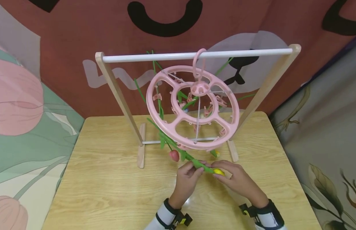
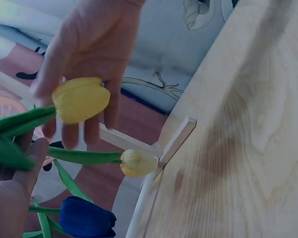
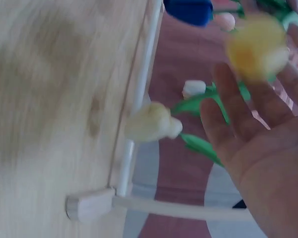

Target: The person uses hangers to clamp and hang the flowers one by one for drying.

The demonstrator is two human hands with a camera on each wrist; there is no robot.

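Observation:
A yellow artificial tulip (image 1: pixel 219 172) lies across both hands, below the front rim of a pink round clip hanger (image 1: pixel 150 100). My left hand (image 1: pixel 187 179) pinches its green stem and leaves. Beside the bloom is my right hand (image 1: pixel 238 180); in the left wrist view, its fingers stretch out loosely behind the yellow petals (image 2: pixel 82 100). In the right wrist view the bloom (image 3: pixel 257 47) is blurred in front of those extended fingers. A red tulip (image 1: pixel 174 155) hangs to the left of the hands.
The hanger hooks over the white bar (image 1: pixel 154 57) of a wooden rack (image 1: pixel 118 92) on the table (image 1: pixel 108 191). Small pink clips (image 1: pixel 157 96) dangle from it. Also hanging are a blue tulip (image 2: pixel 87 216) and a pale yellow one (image 2: pixel 139 162). A printed curtain (image 1: pixel 238 19) stands behind.

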